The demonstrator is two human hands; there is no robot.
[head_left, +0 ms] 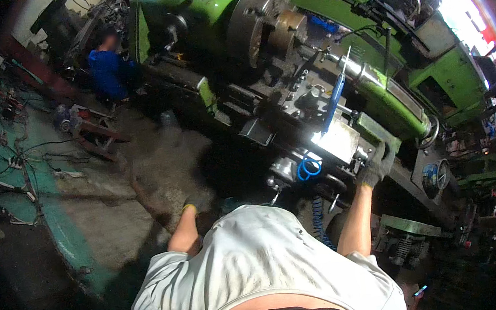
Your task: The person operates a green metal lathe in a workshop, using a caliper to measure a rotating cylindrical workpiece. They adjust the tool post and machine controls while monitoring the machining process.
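Observation:
My right hand (377, 167), in a dark grey glove, is at the right end of the lathe's carriage, beside a small round metal knob (362, 154). Its fingers look curled round a part that the glove hides. My left hand (192, 209), in a dark glove with a yellow cuff, hangs low by my left side in shadow; its fingers cannot be made out. Ahead of me is a green lathe (193, 13). Its large chuck (248, 27) carries a brownish metal cylinder (288, 30). Over the carriage slants a long blue tool (334, 104) with a thin pale tip.
A blue coiled hose (317, 213) hangs below the carriage, near a metal handwheel (284, 168). The green tailstock (398, 99) lies to the right. Far left, a person in blue (107, 73) is low down near machinery. Cables (24, 167) cross the green floor.

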